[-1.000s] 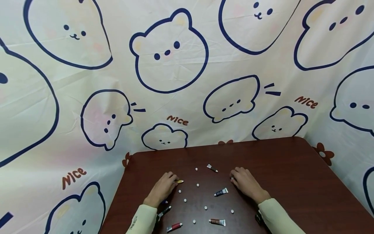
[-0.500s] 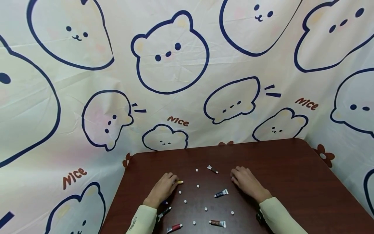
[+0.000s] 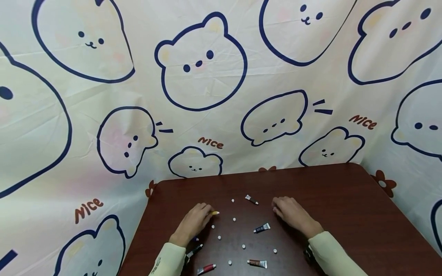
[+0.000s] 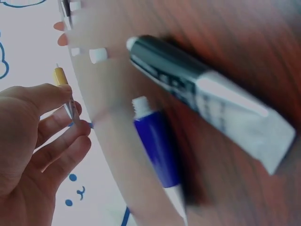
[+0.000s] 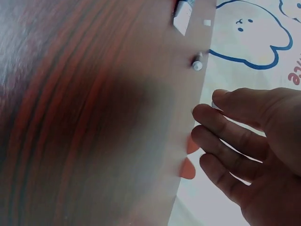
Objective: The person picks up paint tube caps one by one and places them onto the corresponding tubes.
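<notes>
My left hand [image 3: 194,223] pinches a small yellow paint tube [image 4: 59,76] between thumb and fingers, its thin nozzle pointing away from the palm. Below that wrist lie an uncapped blue paint tube [image 4: 157,149] and a black paint tube [image 4: 164,70]. Across the table, my right hand [image 3: 293,215] has thumb and index finger brought together on a small white cap [image 5: 214,105], mostly covered by the fingertips. Its other fingers [image 5: 225,176] are loosely bent. Nearest to it are a dark-blue tube [image 3: 261,228] and a dark-brown tube [image 3: 251,199].
Several white caps, one a loose cap [image 3: 243,246], lie scattered between the hands on the brown table [image 3: 345,214]. Toward the front are a red tube [image 3: 206,269] and a brown tube [image 3: 257,263]. A cartoon-printed cloth [image 3: 200,88] hangs behind the table.
The yellow tube in my left hand has shifted slightly up and to the right, with the fingers moving along. My right hand has barely moved; loose tubes and caps lie unchanged.
</notes>
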The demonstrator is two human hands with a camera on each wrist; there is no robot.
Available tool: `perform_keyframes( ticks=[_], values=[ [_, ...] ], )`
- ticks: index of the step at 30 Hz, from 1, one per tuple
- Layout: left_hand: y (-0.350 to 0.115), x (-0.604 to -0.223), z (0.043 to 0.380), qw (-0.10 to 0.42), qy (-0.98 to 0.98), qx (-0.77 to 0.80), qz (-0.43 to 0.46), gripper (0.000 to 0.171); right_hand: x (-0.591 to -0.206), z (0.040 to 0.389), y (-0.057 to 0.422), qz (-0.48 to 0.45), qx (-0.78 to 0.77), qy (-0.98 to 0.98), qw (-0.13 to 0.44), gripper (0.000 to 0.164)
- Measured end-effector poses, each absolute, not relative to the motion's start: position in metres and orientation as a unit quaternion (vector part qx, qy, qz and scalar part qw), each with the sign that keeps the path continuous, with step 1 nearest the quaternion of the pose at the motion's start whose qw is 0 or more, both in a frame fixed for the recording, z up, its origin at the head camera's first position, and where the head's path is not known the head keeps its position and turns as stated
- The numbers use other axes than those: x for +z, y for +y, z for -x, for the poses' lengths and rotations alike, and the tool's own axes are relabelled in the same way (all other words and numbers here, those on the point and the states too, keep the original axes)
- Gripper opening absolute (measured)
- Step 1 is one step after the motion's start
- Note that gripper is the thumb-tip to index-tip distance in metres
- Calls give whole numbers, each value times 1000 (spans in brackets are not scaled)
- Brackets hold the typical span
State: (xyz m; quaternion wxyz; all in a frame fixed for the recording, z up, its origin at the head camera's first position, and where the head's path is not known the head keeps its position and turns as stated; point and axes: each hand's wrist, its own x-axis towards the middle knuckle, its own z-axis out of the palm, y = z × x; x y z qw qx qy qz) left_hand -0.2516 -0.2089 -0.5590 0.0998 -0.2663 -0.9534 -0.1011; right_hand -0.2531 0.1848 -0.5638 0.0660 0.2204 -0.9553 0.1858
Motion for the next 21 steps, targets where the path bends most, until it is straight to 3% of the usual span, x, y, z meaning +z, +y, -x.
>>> perform_keyframes(
  ticks=[8, 21],
  values=[
    [-199, -549, 246, 112, -944, -103, 292, 12, -556, 248, 176, -203, 219, -954, 25, 9],
    [-186, -542, 237, 98, -942, -105, 304, 13, -551, 238, 169, -243, 241, -939, 40, 7]
  ],
)
